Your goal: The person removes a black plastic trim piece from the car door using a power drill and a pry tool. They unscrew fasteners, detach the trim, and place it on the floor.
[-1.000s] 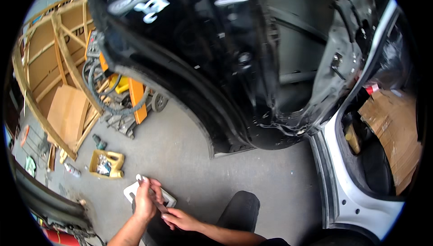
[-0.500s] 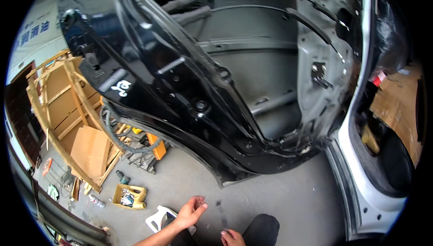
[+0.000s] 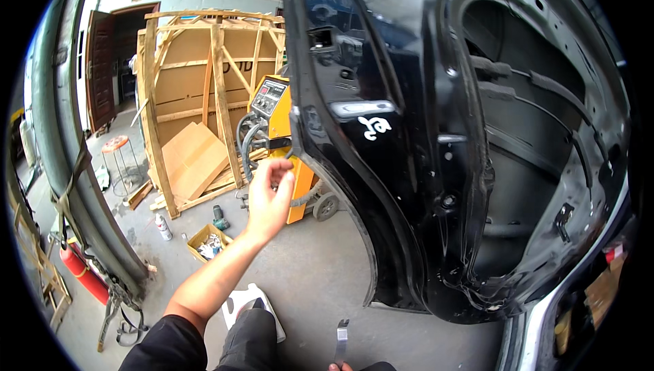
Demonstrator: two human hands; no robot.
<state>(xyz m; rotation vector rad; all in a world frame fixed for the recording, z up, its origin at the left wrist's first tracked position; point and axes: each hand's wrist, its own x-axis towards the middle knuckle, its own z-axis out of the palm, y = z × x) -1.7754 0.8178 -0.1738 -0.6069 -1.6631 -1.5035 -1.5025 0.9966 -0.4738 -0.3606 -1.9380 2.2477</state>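
A stripped black car door (image 3: 436, 167) stands open in front of me, its inner frame bare. My left hand (image 3: 269, 197) is raised close to the door's left edge, the fingers bent toward the thumb; nothing shows between them. Only a sliver of my right hand (image 3: 335, 366) shows at the bottom edge. A short flat metal tool (image 3: 341, 340) rises from its fingers over the concrete floor. My dark-trousered knee (image 3: 252, 337) lies between the two hands.
Behind my left hand stands a yellow wheeled welding machine (image 3: 283, 139), with a wooden crate frame (image 3: 197, 99) beyond it. On the floor lie a yellow box of parts (image 3: 208, 242), a spray can (image 3: 162, 227) and a white object (image 3: 238, 299). A red extinguisher (image 3: 85, 279) leans at left, and a white car body (image 3: 538, 330) is at right.
My view has tilted up from the floor to the door. My left hand has risen from near the white object on the floor to the door's edge. My right hand stays low.
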